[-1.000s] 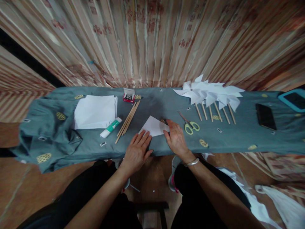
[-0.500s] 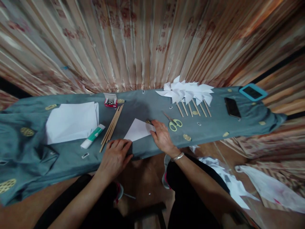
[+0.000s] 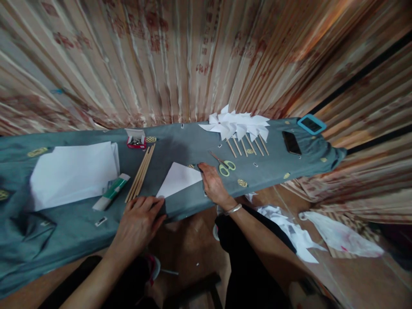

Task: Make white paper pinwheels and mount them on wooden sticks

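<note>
A white piece of paper [image 3: 178, 180], looking folded to a pointed shape, lies on the cloth-covered table between my hands. At its right corner my right hand [image 3: 213, 183] holds it, with fingers and thumb around the tip. My left hand [image 3: 139, 219] rests on the table's near edge, its fingers stretched out and the thumb apart. A fingertip of that hand touches the paper's lower left corner. Green-handled scissors [image 3: 226, 166] lie just right of my right hand. Several thin wooden sticks [image 3: 140, 172] lie beyond my left hand.
At left are a stack of white paper [image 3: 74, 174] and a green-and-white tube or box [image 3: 111, 192]. A red box [image 3: 136, 140] holds small metal pieces. Paper pinwheels [image 3: 240, 124] on sticks, a phone [image 3: 292, 143] and a blue-framed device [image 3: 311, 124] lie right. Paper scraps [image 3: 286, 227] litter the floor.
The whole view has shifted, so the table's things appear further left. Both hands stay at the paper's corners; the paper lies much as before.
</note>
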{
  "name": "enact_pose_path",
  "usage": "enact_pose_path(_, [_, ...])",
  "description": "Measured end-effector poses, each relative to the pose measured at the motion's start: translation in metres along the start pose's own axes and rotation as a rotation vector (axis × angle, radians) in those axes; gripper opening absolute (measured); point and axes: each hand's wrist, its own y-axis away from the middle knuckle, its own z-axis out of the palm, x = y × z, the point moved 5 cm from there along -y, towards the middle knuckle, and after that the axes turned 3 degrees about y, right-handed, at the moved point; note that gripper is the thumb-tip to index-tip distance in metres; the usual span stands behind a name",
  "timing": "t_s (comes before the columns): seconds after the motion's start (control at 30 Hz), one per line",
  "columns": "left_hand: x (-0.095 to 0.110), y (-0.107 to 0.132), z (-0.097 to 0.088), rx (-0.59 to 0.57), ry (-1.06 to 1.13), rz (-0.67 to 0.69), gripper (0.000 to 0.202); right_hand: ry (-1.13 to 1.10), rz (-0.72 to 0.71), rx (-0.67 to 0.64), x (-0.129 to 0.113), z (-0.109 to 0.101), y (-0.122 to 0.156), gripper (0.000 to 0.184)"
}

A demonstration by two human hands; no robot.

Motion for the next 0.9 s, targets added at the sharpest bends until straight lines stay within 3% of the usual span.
enact_pose_path(0.37, [0.0, 0.007, -0.004, -0.02, -0.005, -0.061, 0.023, 0.016, 0.016, -0.014, 0.006, 0.0, -0.001, 0.054])
enact_pose_path(0.6, [0.013, -0.004, -0.014, 0.088, -0.003, -0.158, 0.026, -0.013, 0.011, 0.09, 0.007, 0.002, 0.004, 0.051])
enact_pose_path(0.77, [0.045, -0.027, 0.01, 0.014, 0.119, -0.036, 0.043, -0.007, -0.001, 0.103, 0.005, 0.001, 0.005, 0.049])
enact_pose_path(0.9, [0.056, -0.033, 0.03, -0.099, 0.168, -0.053, 0.048, -0.02, -0.015, 0.092, 0.005, 0.0, 0.007, 0.048])
